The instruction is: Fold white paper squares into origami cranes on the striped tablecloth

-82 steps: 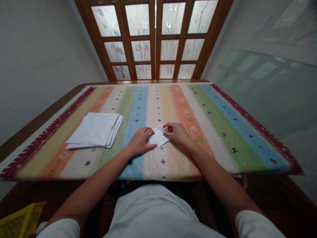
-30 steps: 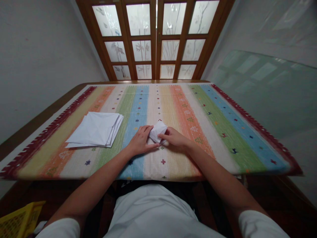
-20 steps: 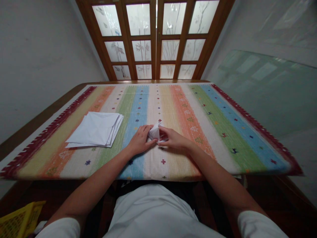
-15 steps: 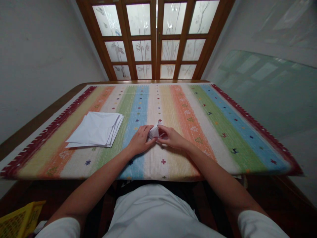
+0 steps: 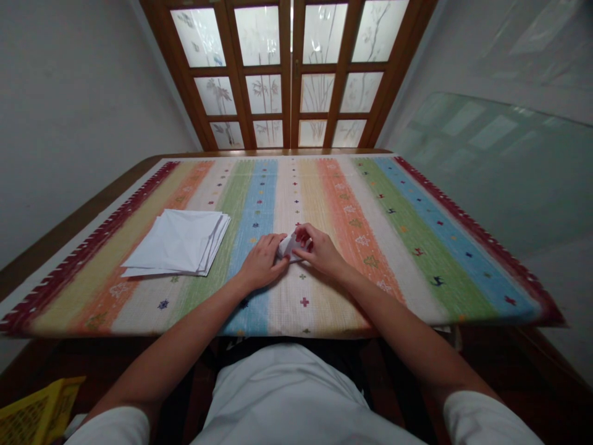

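While my arms reach forward from my white shirt [image 5: 287,395], my hands meet near the middle of the counter [image 5: 78,225]. At the far left, below the counter's wooden edge, sits one yellow plastic crate [image 5: 39,420]. The counter is covered by a striped woven cloth [image 5: 287,309], and on it lies one stack of white paper [image 5: 173,242], its sheets too many to count, well left of my left hand [image 5: 263,262]. That hand is angled inward, its fingertips pinching one small folded piece of white paper [image 5: 290,246] from the left. The paper sits between my hands, on the cloth. My right hand [image 5: 320,250] is curled over it from the right, gripping it too. Ahead stand two wooden doors [image 5: 291,74] holding twelve frosted panes in all. Further right hangs one greenish glass sheet [image 5: 500,173].
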Demonstrator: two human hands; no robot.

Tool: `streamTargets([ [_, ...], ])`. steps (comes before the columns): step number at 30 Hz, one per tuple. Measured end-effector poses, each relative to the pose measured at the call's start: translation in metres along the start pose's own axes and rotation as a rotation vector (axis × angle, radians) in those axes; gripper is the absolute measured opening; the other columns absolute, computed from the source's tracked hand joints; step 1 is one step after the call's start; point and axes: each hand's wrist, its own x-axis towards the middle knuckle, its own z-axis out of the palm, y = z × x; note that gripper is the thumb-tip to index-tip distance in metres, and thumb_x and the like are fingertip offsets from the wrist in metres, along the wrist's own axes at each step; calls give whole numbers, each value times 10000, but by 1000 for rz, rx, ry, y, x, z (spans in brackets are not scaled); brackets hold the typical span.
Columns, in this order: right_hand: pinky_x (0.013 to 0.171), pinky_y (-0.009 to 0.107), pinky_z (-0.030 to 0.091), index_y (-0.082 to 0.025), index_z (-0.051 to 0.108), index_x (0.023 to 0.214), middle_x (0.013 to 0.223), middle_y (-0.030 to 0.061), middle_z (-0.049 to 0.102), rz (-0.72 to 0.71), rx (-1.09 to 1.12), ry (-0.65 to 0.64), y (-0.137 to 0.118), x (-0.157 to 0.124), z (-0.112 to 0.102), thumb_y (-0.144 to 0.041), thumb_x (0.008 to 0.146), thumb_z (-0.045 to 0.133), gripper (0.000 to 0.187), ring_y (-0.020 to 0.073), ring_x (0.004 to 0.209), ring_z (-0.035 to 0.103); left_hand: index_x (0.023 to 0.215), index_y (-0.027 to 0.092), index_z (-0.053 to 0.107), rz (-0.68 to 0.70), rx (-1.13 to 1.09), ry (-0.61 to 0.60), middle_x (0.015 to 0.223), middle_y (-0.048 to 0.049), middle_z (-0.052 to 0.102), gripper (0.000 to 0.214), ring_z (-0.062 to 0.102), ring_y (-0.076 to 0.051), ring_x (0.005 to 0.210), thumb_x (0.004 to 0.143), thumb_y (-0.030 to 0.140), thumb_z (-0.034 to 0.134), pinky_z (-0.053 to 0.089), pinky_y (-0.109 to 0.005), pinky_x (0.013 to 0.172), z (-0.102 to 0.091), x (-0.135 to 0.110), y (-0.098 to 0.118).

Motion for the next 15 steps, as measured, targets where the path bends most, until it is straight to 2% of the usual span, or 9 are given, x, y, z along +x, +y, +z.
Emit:
streamTargets([
  [2,812,360,575,-221,636,1138,1105,79,700,-11,-69,75,2,1,0,-137,833,778,347,202,851,653,1454,184,559,6,-2,-1,1382,-154,647,484,597,-326,1305,988,297,627,504,-537,1151,0,0,0],
  [5,832,376,572,-212,657,1261,1246,121,681,-6,-141,161,4,3,0,-133,845,754,434,188,807,630,1488,193,545,22,-11,-8,1398,-154,640,515,593,-329,1308,997,323,626,501,-544,1156,0,0,0],
  [7,827,374,563,-208,679,1291,1239,123,703,10,-164,172,6,5,0,-131,851,736,450,179,762,619,1513,199,534,42,-19,-23,1416,-155,627,534,582,-330,1322,1003,334,623,493,-550,1168,0,-1,0],
  [11,819,355,534,-203,747,1099,1078,92,762,40,-160,144,6,6,-1,-123,848,690,269,199,784,642,1551,200,517,82,-41,-53,1440,-163,600,562,563,-332,1343,1019,348,617,483,-554,1189,0,-2,1],
  [15,787,330,493,-212,695,946,948,50,737,75,-155,160,2,6,-1,-120,821,688,156,203,791,632,1579,220,496,87,-51,-58,1452,-154,583,575,554,-328,1359,1032,355,613,479,-551,1201,0,-2,1],
])
